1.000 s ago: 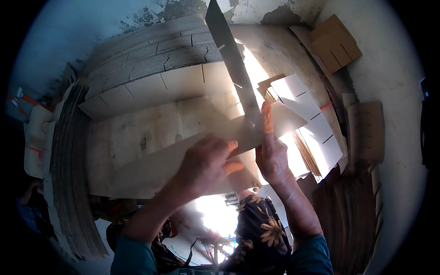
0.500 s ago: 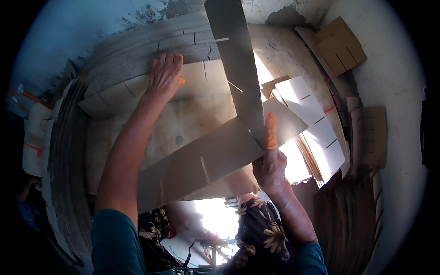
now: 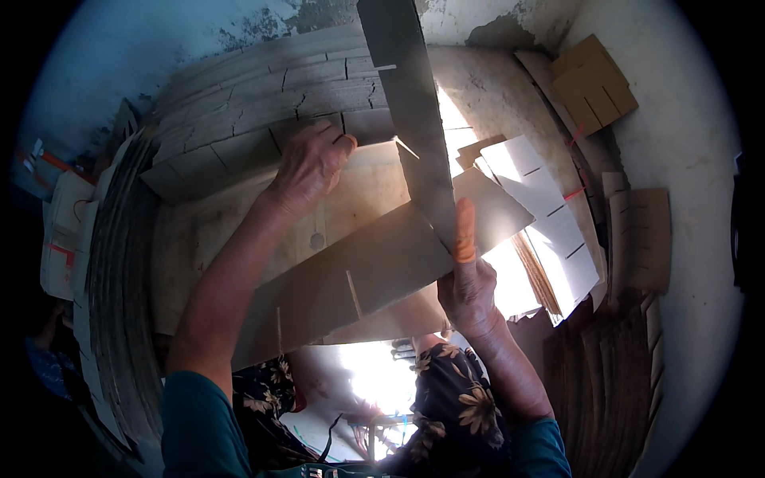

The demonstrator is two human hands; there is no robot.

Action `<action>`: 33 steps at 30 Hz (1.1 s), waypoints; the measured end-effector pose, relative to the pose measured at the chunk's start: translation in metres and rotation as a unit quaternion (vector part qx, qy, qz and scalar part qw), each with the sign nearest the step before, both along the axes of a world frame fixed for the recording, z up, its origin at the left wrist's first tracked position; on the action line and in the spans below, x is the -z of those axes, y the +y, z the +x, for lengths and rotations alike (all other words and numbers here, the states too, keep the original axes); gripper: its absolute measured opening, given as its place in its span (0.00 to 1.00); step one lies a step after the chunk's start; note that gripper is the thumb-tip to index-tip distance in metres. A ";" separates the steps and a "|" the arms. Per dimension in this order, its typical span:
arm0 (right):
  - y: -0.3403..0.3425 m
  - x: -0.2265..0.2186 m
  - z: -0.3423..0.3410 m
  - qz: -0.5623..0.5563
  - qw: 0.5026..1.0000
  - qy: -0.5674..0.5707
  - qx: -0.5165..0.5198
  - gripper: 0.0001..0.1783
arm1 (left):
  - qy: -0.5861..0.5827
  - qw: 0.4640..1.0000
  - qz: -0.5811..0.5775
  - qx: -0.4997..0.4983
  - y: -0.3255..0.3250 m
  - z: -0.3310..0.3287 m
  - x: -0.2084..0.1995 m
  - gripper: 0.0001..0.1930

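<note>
My right hand (image 3: 468, 291) is closed round crossed grey slotted cardboard strips, its orange-covered thumb pressed against them. One long strip (image 3: 410, 95) points away from me; another strip (image 3: 358, 275) slants down to the left over my lap. A short end (image 3: 494, 209) sticks out right of the crossing. My left hand (image 3: 311, 167) has its fingers curled, at the front strip (image 3: 215, 163) of a stack of slotted cardboard (image 3: 255, 95). Whatever its fingertips pinch is hidden by the hand.
Pale slotted sheets (image 3: 550, 215) lie in bright light at the right. Brown cardboard pieces (image 3: 594, 84) lean by the right wall, with more stacked cardboard (image 3: 602, 382) below. A tall pile (image 3: 119, 295) stands at the left. Under my hands is a tan board (image 3: 199, 247).
My left hand has moved nearer to me and slightly right, off the front strip's top edge, its fingers more curled. The right hand and its strips have barely moved.
</note>
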State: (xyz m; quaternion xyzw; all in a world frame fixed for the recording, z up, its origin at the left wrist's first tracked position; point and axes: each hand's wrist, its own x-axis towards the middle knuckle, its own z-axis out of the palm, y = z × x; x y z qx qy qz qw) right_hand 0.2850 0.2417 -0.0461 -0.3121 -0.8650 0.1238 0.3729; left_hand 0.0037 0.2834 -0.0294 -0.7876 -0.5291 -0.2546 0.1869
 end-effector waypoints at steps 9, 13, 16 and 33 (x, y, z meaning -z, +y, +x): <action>-0.005 -0.002 0.008 0.004 1.000 -0.024 0.007 0.45 | 0.020 0.999 0.027 0.022 -0.009 0.021 -0.019 0.08; -0.005 -0.001 0.010 -0.118 0.993 -0.007 0.001 0.43 | 0.003 0.999 0.021 0.044 -0.016 0.031 -0.025 0.09; -0.002 -0.007 0.006 -0.089 0.996 0.005 0.018 0.44 | -0.026 0.997 0.020 0.071 -0.025 0.046 -0.036 0.09; -0.018 -0.001 0.022 -0.067 0.996 -0.053 0.014 0.49 | -0.026 0.981 -0.076 -0.177 0.011 -0.021 -0.039 0.29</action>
